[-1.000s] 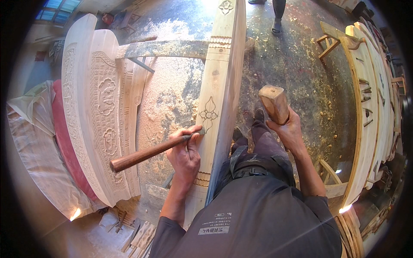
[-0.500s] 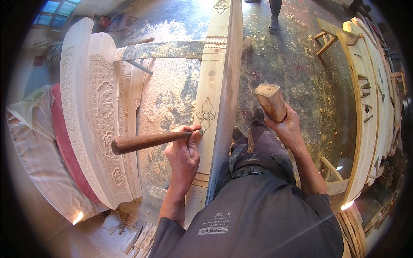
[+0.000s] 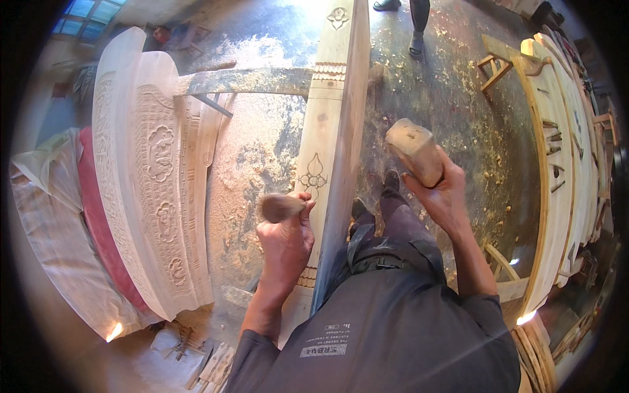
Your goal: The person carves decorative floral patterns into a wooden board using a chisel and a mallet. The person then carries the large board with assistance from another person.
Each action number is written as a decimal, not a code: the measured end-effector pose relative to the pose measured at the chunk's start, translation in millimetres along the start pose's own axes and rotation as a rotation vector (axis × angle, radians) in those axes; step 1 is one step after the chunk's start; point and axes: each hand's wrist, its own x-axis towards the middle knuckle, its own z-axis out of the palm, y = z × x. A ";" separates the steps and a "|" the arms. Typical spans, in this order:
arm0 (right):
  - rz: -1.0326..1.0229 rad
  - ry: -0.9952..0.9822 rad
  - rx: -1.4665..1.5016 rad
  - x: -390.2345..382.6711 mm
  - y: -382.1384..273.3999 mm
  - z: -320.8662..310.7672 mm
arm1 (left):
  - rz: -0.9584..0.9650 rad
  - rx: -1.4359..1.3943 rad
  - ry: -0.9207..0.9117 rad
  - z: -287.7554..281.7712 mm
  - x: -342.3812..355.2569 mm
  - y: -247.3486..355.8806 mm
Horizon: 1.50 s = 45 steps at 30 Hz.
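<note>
A long pale wooden beam (image 3: 321,116) runs away from me, with a flower motif (image 3: 313,175) lined on its top face. My left hand (image 3: 287,239) is closed around a carving chisel (image 3: 282,207) at the beam's left edge, just below the motif. The chisel's brown handle points up and is blurred; its blade is hidden by my fingers. To the right of the beam, my right hand (image 3: 445,190) grips a wooden mallet (image 3: 414,149), a thick block held in the air, apart from the chisel.
Carved panels (image 3: 160,157) stand at the left beside a red cloth (image 3: 108,216). A cross support (image 3: 249,80) meets the beam. Wood shavings (image 3: 252,124) cover the floor. At the right, pale boards (image 3: 557,164) carry several small tools. Another person's foot (image 3: 417,44) shows at the far side.
The chisel's handle has swung from lying out to the left to a steeper, more upright tilt. My left hand has turned with it. The mallet has shifted slightly.
</note>
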 end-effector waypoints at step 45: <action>0.045 0.101 -0.102 17.0 130.1 -60.1 | -0.385 -0.877 0.524 -59.0 -2.8 -21.3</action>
